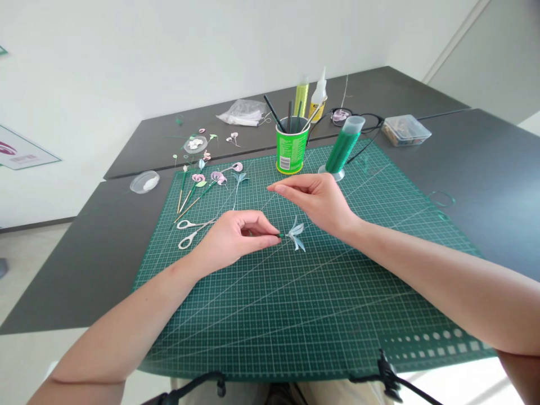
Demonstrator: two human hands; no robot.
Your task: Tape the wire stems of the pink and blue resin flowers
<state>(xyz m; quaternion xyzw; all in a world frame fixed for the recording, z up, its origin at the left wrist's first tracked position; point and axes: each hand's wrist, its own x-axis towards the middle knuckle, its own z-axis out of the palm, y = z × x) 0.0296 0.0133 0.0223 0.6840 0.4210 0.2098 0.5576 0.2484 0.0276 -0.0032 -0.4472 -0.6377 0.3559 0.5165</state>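
My left hand (236,239) is closed in a pinch on the green-wrapped stem of a small pale blue flower (296,230). Its narrow petals point right, over the green cutting mat (337,304). Higher and to the right, my right hand (316,199) has thumb and forefinger pressed together, apart from the flower; anything between the tips is too fine to make out. A spool of green thread (345,147) stands just behind that hand. Beside my left hand lie white-handled scissors (188,233), partly hidden by it.
Several small flowers on sticks (198,179) lie at the mat's left, with another blue flower (239,179) nearby. Behind stand a green cup of tools (291,149), a glue bottle (318,98) and a yellow spool (301,98). Glasses (371,121) and a clear box (407,130) sit right.
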